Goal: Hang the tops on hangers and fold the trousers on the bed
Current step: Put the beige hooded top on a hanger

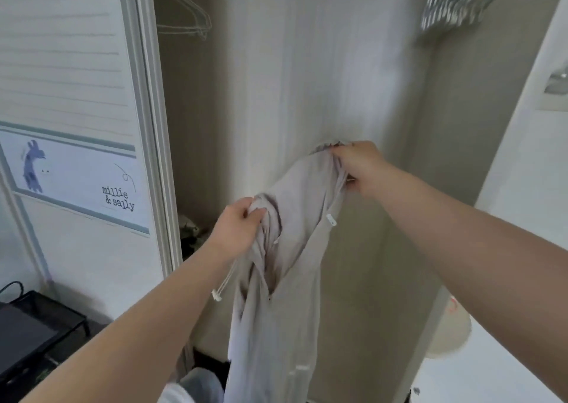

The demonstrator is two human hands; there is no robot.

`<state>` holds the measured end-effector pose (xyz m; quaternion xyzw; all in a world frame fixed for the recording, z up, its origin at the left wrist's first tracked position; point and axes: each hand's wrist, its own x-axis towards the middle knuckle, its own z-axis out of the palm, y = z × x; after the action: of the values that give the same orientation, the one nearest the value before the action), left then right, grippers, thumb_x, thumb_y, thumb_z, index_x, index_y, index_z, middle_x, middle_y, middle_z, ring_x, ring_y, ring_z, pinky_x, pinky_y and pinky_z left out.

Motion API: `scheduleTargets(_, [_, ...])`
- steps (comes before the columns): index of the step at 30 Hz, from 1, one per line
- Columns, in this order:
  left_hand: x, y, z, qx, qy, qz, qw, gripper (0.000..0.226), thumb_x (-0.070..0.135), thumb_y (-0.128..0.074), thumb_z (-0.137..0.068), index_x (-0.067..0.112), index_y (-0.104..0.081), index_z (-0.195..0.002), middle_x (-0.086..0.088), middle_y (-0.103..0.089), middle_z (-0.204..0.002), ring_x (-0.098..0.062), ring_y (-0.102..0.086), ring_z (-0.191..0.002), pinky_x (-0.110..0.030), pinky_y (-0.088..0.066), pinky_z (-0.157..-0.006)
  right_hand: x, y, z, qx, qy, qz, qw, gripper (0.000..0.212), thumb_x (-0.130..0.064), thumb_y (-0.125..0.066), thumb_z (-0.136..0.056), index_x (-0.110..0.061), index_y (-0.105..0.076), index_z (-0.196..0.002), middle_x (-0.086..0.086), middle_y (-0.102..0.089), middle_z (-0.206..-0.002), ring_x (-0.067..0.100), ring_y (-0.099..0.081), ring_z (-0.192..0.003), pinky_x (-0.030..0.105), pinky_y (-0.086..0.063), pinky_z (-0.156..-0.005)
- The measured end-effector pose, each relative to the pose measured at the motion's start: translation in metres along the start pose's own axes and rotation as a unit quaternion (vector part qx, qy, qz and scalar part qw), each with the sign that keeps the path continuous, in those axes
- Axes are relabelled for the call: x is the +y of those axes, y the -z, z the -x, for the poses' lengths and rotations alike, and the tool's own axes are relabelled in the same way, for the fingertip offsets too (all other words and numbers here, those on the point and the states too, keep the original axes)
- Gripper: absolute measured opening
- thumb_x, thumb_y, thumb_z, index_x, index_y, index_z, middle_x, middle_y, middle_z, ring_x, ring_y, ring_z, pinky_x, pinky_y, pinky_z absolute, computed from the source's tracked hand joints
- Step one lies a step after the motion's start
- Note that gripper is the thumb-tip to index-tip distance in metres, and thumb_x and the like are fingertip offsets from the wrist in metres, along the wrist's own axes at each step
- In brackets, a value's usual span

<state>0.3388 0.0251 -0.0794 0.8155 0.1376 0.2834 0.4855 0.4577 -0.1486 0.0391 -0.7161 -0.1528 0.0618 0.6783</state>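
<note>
left hand [242,222]: we had its fingers curled round a bunched fold of the garment [276,279], nearer to us and lower than the other hand.
right hand [353,162]: it was clamped on the top edge of the same cloth, higher and farther out. The two hands stood apart, with the cloth slack between them.
garment: pale beige, it hung from both grips and fell straight down below the hands, past the bottom of the view. We saw it touching nothing else.
cords [330,219]: two white-tipped drawstrings dangled, one just below the right hand and one below the left wrist.
kind: we could not tell top from trousers. The cords suggested a hood or a waistband.
step: we judged this to be opening the piece out to find its top edge.
doing it well: we would have drawn the hands wider until the edge ran taut and let the weight pull out the twists. We would have kept the cords out of the grips, and settled neck or waist before choosing hanger or bed.
hangers [184,15]: these were bare wire ones, high above and left of the left hand, well apart.
striped top [455,0]: it hung high above the right hand, well apart.
bed: it was not in view.
</note>
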Motion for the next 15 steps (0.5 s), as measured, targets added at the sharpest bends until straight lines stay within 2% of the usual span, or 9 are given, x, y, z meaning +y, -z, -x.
scheduleTargets(2, [0.023, 0.001, -0.032, 0.029, -0.036, 0.011, 0.999, 0.034, 0.012, -0.055, -0.101, 0.017, -0.051, -0.067, 0.005, -0.051, -0.065, -0.003, -0.047, -0.058, -0.019, -0.036, -0.058, -0.009, 0.006, -0.027, 0.02, 0.0, 0.04, 0.999, 0.021, -0.009, -0.075, -0.083, -0.006, -0.068, -0.103, 0.007, -0.071, -0.089, 0.016, -0.068, -0.067, 0.025, -0.056, -0.058])
scheduleTargets(4, [0.045, -0.001, -0.066, 0.054, -0.051, 0.036, 0.997, 0.031, 0.014, -0.055, -0.101, 0.015, -0.054, -0.07, 0.003, -0.054, -0.068, -0.008, -0.048, -0.061, -0.023, -0.039, -0.06, -0.024, 0.01, -0.052, 0.038, 0.017, 0.081, 0.996, 0.032, -0.013, -0.08, -0.074, -0.001, -0.067, -0.101, 0.013, -0.071, -0.096, 0.022, -0.067, -0.079, 0.03, -0.055, -0.069])
scheduleTargets(5, [0.057, -0.002, -0.082, 0.067, -0.058, 0.046, 0.995, 0.029, 0.016, -0.056, -0.101, 0.013, -0.055, -0.073, 0.0, -0.054, -0.07, -0.013, -0.048, -0.063, -0.027, -0.04, -0.062, -0.033, 0.011, -0.065, 0.036, 0.032, 0.092, 0.995, 0.026, -0.012, -0.08, -0.072, -0.003, -0.065, -0.092, 0.012, -0.068, -0.09, 0.023, -0.066, -0.081, 0.031, -0.053, -0.071])
scheduleTargets(6, [0.07, -0.002, -0.097, 0.08, -0.066, 0.051, 0.993, 0.027, 0.018, -0.056, -0.101, 0.012, -0.055, -0.074, -0.002, -0.054, -0.07, -0.016, -0.047, -0.064, -0.029, -0.039, -0.063, -0.043, 0.011, -0.077, 0.035, 0.045, 0.107, 0.993, 0.016, -0.009, -0.076, -0.076, -0.006, -0.061, -0.083, 0.01, -0.063, -0.083, 0.023, -0.063, -0.079, 0.031, -0.051, -0.07])
scheduleTargets(9, [0.11, -0.004, -0.138, 0.114, -0.092, 0.046, 0.988, 0.032, 0.02, -0.057, -0.1, 0.015, -0.049, -0.069, 0.002, -0.047, -0.062, -0.017, -0.042, -0.059, -0.029, -0.034, -0.057, -0.077, 0.015, -0.119, 0.066, 0.098, 0.161, 0.98, 0.021, -0.005, -0.057, -0.088, -0.012, -0.044, -0.072, 0.009, -0.048, -0.073, 0.024, -0.051, -0.069, 0.027, -0.04, -0.056])
scheduleTargets(11, [0.137, -0.004, -0.161, 0.13, -0.11, 0.028, 0.985, 0.035, 0.02, -0.056, -0.099, 0.017, -0.047, -0.066, 0.003, -0.045, -0.058, -0.017, -0.04, -0.055, -0.03, -0.032, -0.054, -0.102, 0.018, -0.134, 0.092, 0.158, 0.209, 0.961, 0.008, -0.008, -0.053, -0.09, -0.011, -0.049, -0.084, 0.006, -0.048, -0.083, 0.024, -0.05, -0.074, 0.027, -0.039, -0.058])
scheduleTargets(12, [0.15, -0.005, -0.173, 0.137, -0.12, 0.021, 0.983, 0.035, 0.02, -0.055, -0.099, 0.017, -0.046, -0.066, 0.003, -0.044, -0.058, -0.017, -0.04, -0.054, -0.03, -0.032, -0.054, -0.114, 0.019, -0.138, 0.097, 0.194, 0.227, 0.95, 0.008, -0.01, -0.052, -0.092, -0.01, -0.052, -0.1, 0.005, -0.05, -0.095, 0.025, -0.052, -0.084, 0.028, -0.043, -0.067])
scheduleTargets(13, [0.163, -0.005, -0.183, 0.143, -0.133, 0.014, 0.981, 0.035, 0.018, -0.054, -0.099, 0.017, -0.046, -0.066, 0.003, -0.044, -0.058, -0.016, -0.039, -0.054, -0.03, -0.033, -0.053, -0.124, 0.022, -0.145, 0.106, 0.231, 0.244, 0.936, 0.02, -0.012, -0.051, -0.093, -0.011, -0.051, -0.113, 0.006, -0.052, -0.107, 0.027, -0.054, -0.096, 0.031, -0.046, -0.078])
scheduleTargets(15, [0.186, -0.006, -0.204, 0.155, -0.157, 0.002, 0.975, 0.033, 0.015, -0.053, -0.098, 0.015, -0.046, -0.066, 0.001, -0.044, -0.058, -0.018, -0.039, -0.055, -0.03, -0.033, -0.054, -0.146, 0.027, -0.15, 0.167, 0.327, 0.312, 0.877, 0.027, -0.013, -0.05, -0.092, -0.012, -0.049, -0.119, 0.008, -0.053, -0.12, 0.031, -0.051, -0.111, 0.038, -0.044, -0.091])
